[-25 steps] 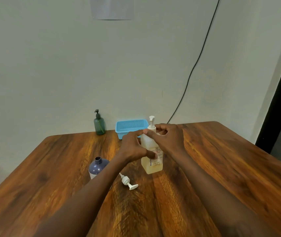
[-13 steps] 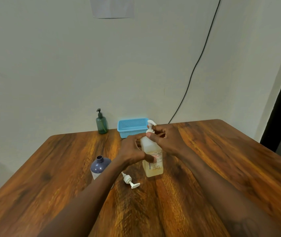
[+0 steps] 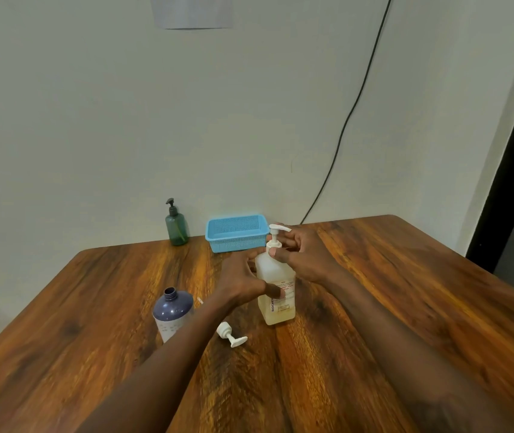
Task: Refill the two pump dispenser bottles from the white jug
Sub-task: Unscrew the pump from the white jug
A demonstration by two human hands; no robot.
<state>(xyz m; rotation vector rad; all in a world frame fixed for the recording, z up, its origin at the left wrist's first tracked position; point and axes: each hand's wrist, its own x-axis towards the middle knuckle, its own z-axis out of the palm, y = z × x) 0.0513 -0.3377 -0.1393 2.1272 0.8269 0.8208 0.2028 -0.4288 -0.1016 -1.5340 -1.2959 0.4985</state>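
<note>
Jug's pump nozzle (image 3: 279, 228) has turned rightward under right hand (image 3: 307, 257)

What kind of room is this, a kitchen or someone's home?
Hard to say; probably a plain room at home or in an office, not clearly a kitchen. There is only a wooden table against a bare wall, a cable hanging down it, and a small blue basket.
</note>
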